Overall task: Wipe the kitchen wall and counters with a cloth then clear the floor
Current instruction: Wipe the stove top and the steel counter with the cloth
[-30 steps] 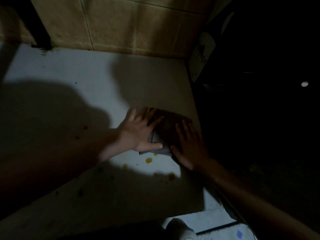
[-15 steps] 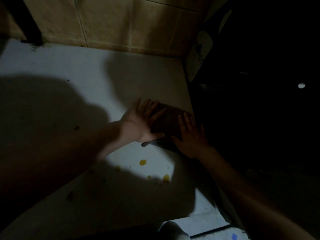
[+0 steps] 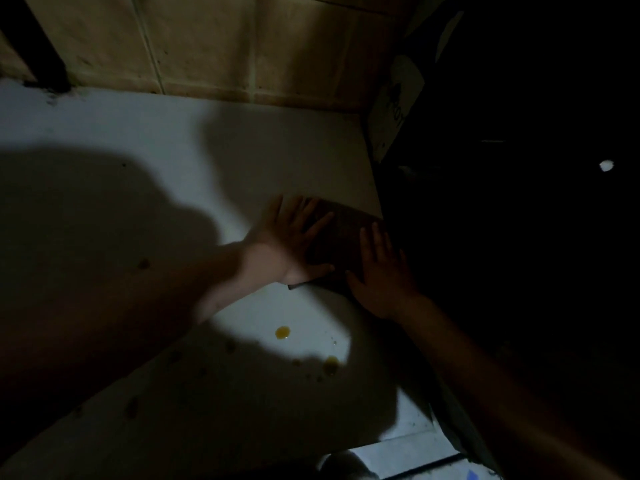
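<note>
Both hands flat on a dark cloth at the counter's right edge.

Head view: the left hand (image 3: pixel 289 242) and right hand (image 3: pixel 381 271) lie with fingers straight and spread, pressing the folded dark cloth (image 3: pixel 341 237) onto the white counter (image 3: pixel 173 133); neither grips it; the cloth sits against the right edge, short of the tiled wall (image 3: pixel 207 46); yellow drops (image 3: pixel 282 332) dot the counter nearer its front edge.

Only one marking shows: dark print on a pale package (image 3: pixel 396 105) leaning in the corner just right of the white counter (image 3: pixel 277 161). Its letters are too dim and blurred to read. Nothing else carries text.
</note>
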A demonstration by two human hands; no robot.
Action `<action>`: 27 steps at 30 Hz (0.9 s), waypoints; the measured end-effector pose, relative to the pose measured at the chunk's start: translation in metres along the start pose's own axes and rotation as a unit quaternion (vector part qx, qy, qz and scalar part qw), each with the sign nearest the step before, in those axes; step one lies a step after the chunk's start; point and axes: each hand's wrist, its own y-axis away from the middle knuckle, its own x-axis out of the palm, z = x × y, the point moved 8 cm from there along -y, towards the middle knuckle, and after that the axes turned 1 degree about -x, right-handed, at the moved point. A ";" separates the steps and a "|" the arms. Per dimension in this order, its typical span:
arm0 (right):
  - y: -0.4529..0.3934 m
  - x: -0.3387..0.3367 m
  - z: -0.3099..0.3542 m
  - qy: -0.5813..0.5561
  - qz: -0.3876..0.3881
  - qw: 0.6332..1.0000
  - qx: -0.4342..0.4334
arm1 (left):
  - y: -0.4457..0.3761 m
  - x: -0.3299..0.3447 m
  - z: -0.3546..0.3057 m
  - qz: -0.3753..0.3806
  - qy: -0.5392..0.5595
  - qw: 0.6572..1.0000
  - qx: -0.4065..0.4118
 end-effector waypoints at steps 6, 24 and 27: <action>0.017 0.009 0.001 0.001 0.006 1.000 -0.008 | 0.019 0.005 -0.009 0.015 0.012 1.000 -0.009; 0.080 0.034 0.023 0.014 0.026 0.997 -0.064 | 0.093 0.018 -0.025 -0.008 0.063 0.998 -0.027; 0.080 0.033 0.031 0.014 0.026 0.997 -0.075 | 0.096 0.019 -0.017 -0.013 0.057 0.998 -0.029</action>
